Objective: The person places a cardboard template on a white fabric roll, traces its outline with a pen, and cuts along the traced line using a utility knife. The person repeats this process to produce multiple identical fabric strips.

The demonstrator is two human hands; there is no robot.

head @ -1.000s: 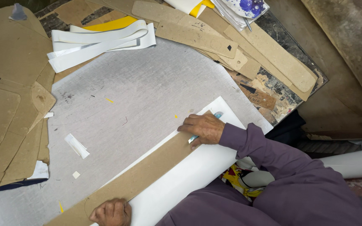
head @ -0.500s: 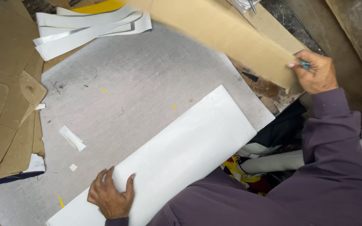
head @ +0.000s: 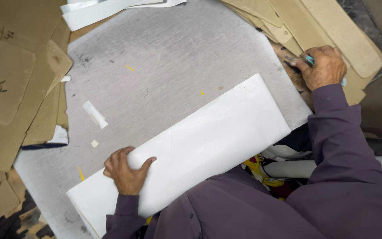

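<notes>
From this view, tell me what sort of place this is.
Probably a cutting or pattern-making workshop. Stacked brown cardboard templates ring a grey felt-like work surface, the left hand presses a folded white sheet, and the right hand holds a pen-like tool.

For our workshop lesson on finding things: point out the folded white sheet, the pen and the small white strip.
folded white sheet point(head: 208, 132), head view, middle of its top face.
pen point(head: 308, 59), head view, light blue barrel in the right hand.
small white strip point(head: 95, 114), head view, its middle.

Grey work surface point(head: 173, 57) ringed by cardboard pieces point(head: 9, 88).
</notes>
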